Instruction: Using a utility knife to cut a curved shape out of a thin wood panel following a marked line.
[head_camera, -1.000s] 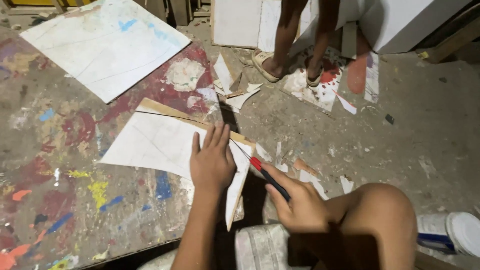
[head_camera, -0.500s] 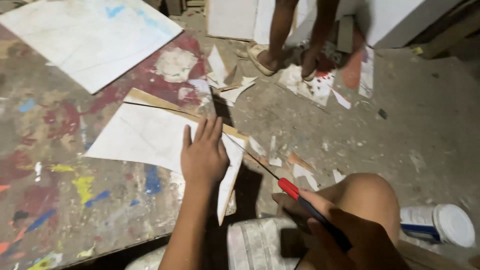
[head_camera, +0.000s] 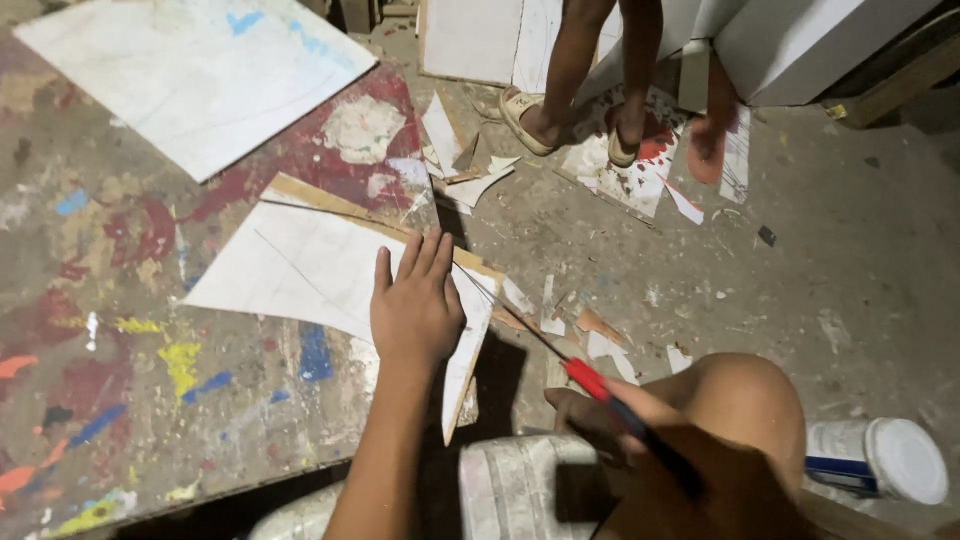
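As left hand (head_camera: 415, 310) pins board (head_camera: 300, 265) — right hand (head_camera: 690, 470), knife (head_camera: 600, 385).

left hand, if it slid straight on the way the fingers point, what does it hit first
The left hand lies flat on the white board, fingers pointing up-frame. Going straight, it would probably first cross the board's far edge with its bare wooden strip, then reach floor scraps.

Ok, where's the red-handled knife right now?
In the head view, the red-handled knife is low and right of centre, in the right hand, over the person's knee, just right of the white board's overhanging corner.
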